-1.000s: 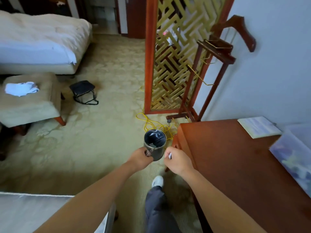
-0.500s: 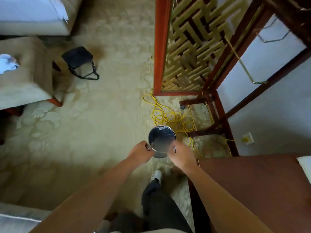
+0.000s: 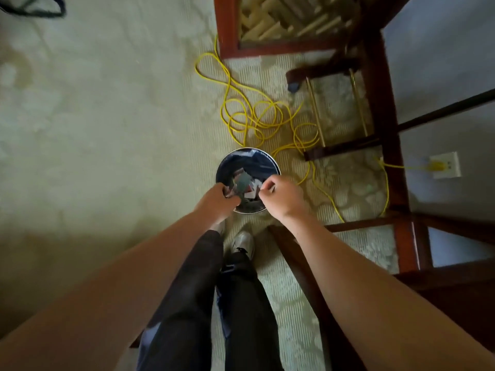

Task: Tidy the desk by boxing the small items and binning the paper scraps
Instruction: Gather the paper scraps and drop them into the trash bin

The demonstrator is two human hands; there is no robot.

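**Bin gripped at the rim, scraps lying inside**

The bin (image 3: pixel 270 160) is seen from straight above, set on the carpet (image 3: pixel 107 129) just ahead of the person's shoe (image 3: pixel 242 241). Both forearms are stretched forward and down to it. The left hand (image 3: pixel 218 200) is clamped on the near left rim, with its fingers curled over the edge and into the opening. The right hand (image 3: pixel 282 195) is placed at the near right rim, knuckles up and fingers tightly curled. Whether the rim, a scrap or nothing at all is gripped there cannot be told.

The near wall of the bin is covered by the two hands, and the left fingertips are lost in the shadow inside. The whole view is softened by blur, so single scraps are hard to separate.

Inside, a dark liner (image 3: pixel 235 163) is seen along the far wall. On the bottom a loose heap of scraps (image 3: pixel 247 183) is made out in grey, white and reddish pieces.

Beyond the bin, a yellow cable (image 3: pixel 249 113) is coiled on the carpet and run off to the right to a wall socket (image 3: pixel 443 165). A dark wooden stand (image 3: pixel 380 103) is set to the right, and a red-framed screen (image 3: pixel 227 28) is cut off at the top edge. Dark trousers (image 3: pixel 192 303) fill the lower middle.
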